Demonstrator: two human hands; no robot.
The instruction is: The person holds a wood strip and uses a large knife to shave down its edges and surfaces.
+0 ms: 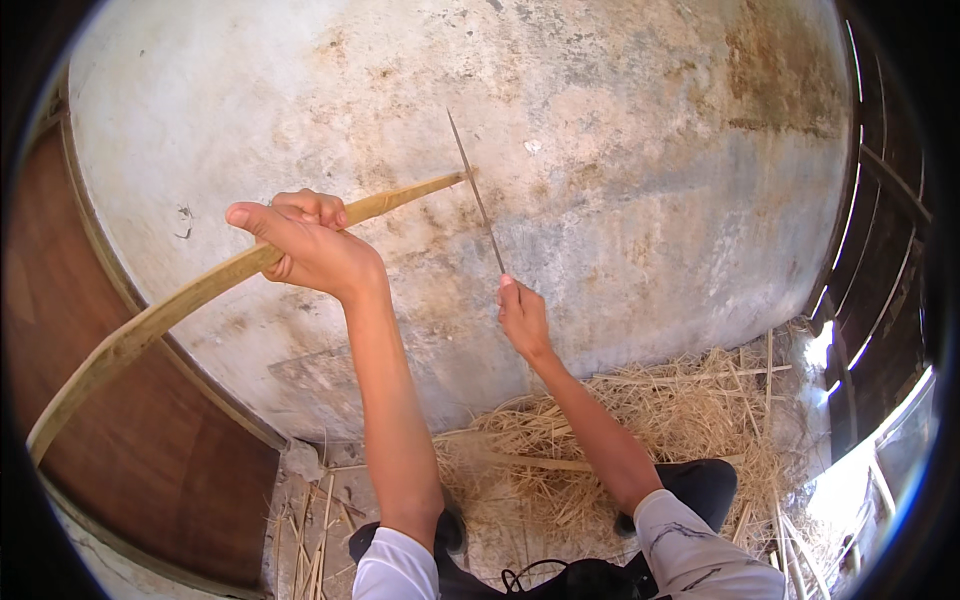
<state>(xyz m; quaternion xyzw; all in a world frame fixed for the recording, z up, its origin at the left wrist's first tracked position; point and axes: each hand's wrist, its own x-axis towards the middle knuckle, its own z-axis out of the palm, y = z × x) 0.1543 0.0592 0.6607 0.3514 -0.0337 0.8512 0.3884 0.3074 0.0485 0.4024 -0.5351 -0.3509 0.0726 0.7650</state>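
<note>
My left hand (318,250) is closed around a long, yellowish bamboo strip (165,312), the thumb pointing out to the left. The strip curves from the lower left up to a narrower tip near the middle of the view. In my right hand (523,318) is a knife (486,220) with a long, thin, dark blade pointing up and away. The blade crosses the strip close to its far tip and appears to touch it. My fingers hide the knife's handle.
A stained, pale wall (620,200) stands in front of me. Loose bamboo shavings (690,410) are heaped at its foot, and several thin strips (315,545) lie at lower left. On the left is a brown wooden panel (150,450); dark slatted boards (885,230) close off the right.
</note>
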